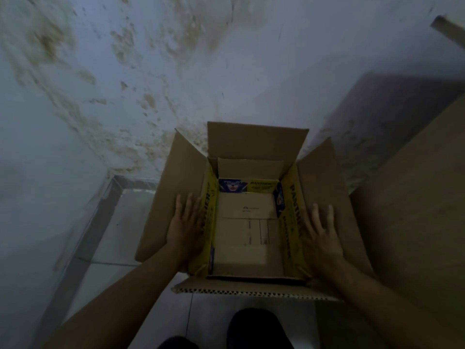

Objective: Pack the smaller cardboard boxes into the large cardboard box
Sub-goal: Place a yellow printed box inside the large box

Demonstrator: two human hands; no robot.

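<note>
With both palms flat and fingers spread, the left hand (187, 226) and right hand (320, 235) press the side flaps of the large box (324, 187) outward, gripping nothing. Smaller boxes (247, 230) lie between them inside. Judged packed; closing flaps comes next.

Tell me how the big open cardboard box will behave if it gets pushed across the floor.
The large cardboard box would probably slide rather than tip: it sits flat on smooth tile. Its four open flaps look floppy and may catch or fold. With smaller boxes covering its bottom, it likely feels heavier than an empty carton.
</note>
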